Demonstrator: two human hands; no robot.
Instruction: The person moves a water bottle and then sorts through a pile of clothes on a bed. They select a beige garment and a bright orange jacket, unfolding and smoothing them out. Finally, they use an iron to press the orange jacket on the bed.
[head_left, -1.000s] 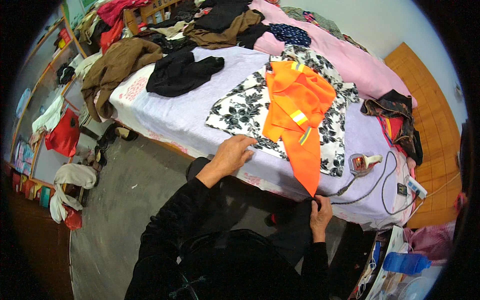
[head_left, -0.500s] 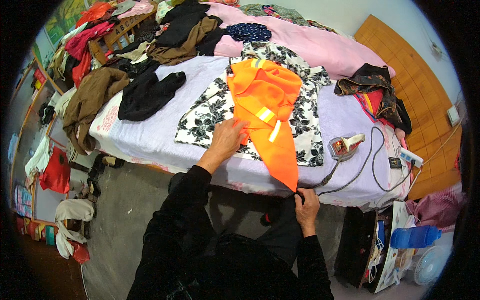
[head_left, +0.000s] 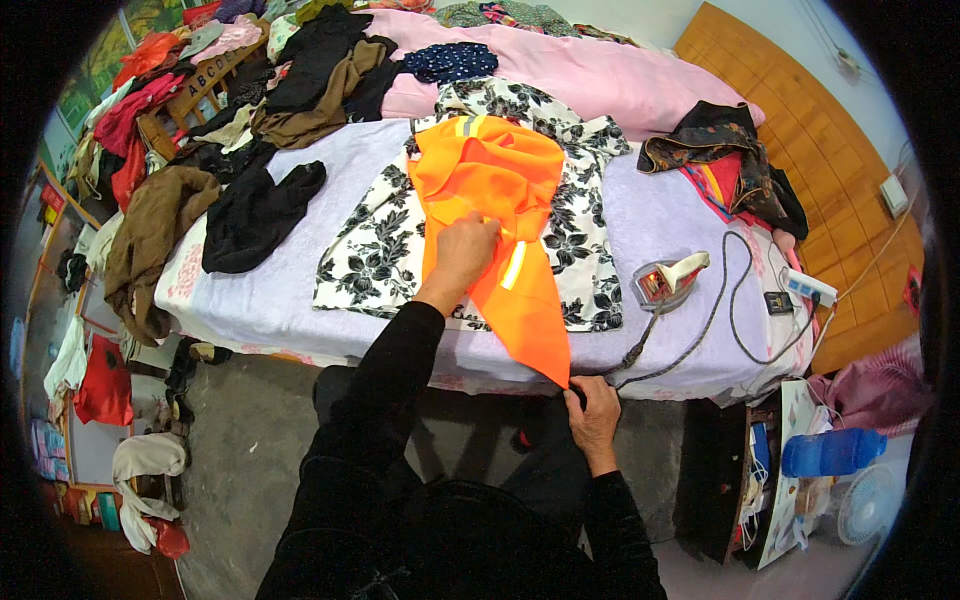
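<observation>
A bright orange garment (head_left: 487, 172) with silvery-yellow reflective strips lies bunched over a white blouse with black flowers (head_left: 370, 250) on the bed. My left hand (head_left: 466, 254) rests on its middle, the fingers curled into the fabric beside a strip. At the bed's front edge my right hand (head_left: 595, 414) pinches the pointed lower corner, drawn out toward me. An iron (head_left: 668, 281) stands on the bed to the right of the blouse, its cord running past my right hand.
Dark clothes (head_left: 268, 215) pile up on the left side of the bed. A pink quilt (head_left: 570, 75) lies along the back. At right are a power strip (head_left: 808, 287), a patterned garment (head_left: 725, 155) and a wooden headboard (head_left: 800, 130). A blue bottle (head_left: 832, 452) lies by the nightstand.
My left hand has moved from the orange garment's left edge onto its middle, fingers now curled. My right hand keeps its pinch on the corner. The whole view has shifted slightly.
</observation>
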